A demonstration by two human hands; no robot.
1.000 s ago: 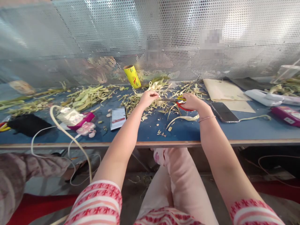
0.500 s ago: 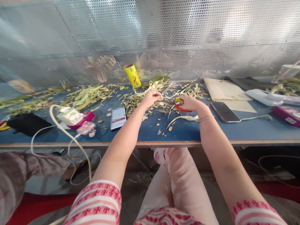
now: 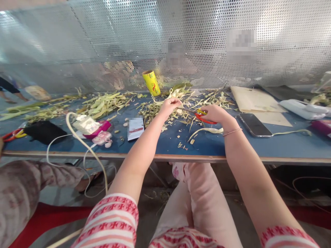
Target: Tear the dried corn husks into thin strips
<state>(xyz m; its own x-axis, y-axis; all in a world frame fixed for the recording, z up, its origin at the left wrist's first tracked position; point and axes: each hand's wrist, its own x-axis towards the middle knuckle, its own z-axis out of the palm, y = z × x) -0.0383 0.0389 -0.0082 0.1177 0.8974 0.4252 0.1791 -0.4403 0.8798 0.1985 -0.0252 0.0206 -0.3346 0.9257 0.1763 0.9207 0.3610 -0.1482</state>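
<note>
Over a heap of pale green and dry plant scraps (image 3: 152,112), my left hand (image 3: 169,106) is closed, its fingertips pinched on a small pale plant piece (image 3: 180,105). My right hand (image 3: 216,113) grips scissors (image 3: 204,118) with red and yellow handles. Their blades point left, toward the fingertips of my left hand, and the tips lie at the plant piece. Whether the blades touch it I cannot make out. A long pale strip of husk (image 3: 207,130) lies on the blue table below my right hand.
Behind the heap stands a yellow tube (image 3: 152,83) before a perforated metal screen. Left are a small white-screened device (image 3: 136,128), a cable (image 3: 77,134), a black pouch (image 3: 45,132) and another pair of scissors (image 3: 15,134). A phone (image 3: 254,124) and cardboard (image 3: 258,100) lie right.
The whole view has shifted, so the table's things appear a little farther right. More of the other scissors shows at the far left. Both my hands keep their grips.
</note>
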